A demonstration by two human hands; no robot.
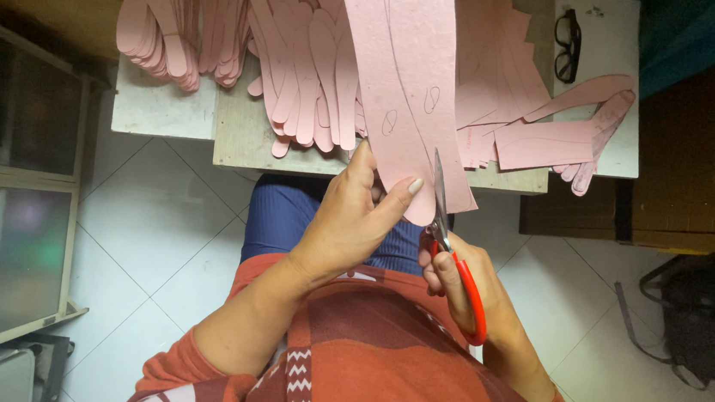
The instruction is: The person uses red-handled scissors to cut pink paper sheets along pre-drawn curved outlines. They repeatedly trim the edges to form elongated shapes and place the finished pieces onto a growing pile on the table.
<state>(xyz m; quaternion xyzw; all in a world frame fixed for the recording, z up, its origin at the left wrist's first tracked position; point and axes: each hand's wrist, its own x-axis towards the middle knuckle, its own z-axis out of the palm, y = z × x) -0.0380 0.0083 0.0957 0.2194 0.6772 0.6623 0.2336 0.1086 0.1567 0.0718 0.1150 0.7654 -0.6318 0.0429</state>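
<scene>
My left hand (354,220) pinches the lower end of a long pink sheet (403,76) marked with drawn outlines, thumb on its front. My right hand (462,288) grips red-handled scissors (449,243), whose blades point up along the sheet's right edge near its rounded lower end. The sheet rises from my hands over the low table (242,135).
Stacks of cut pink strips (302,50) and pink offcuts (545,131) cover the table. Black glasses (568,45) lie at its far right. A glass-fronted cabinet (4,196) stands at the left, a dark bag (709,318) on the tiled floor at the right.
</scene>
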